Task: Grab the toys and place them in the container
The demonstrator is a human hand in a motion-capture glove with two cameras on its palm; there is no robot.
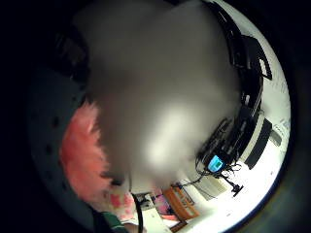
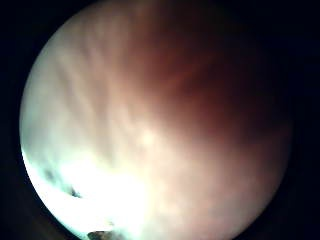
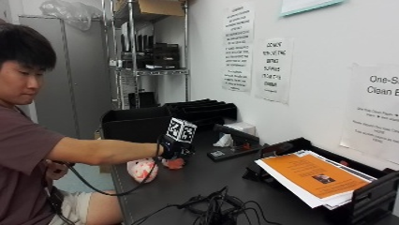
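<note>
Hand (image 3: 169,149) grips, apparently, a pink toy (image 3: 175,162); another plush toy (image 3: 143,169) beside.

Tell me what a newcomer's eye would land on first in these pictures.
First, the gloved right hand, stretched out over the black table near its edge, with something reddish just under it. Beside it, by the person's forearm, sits a pink and white plush toy. Then the bright orange sheet on a paper stack in the black tray further along the table.
</note>
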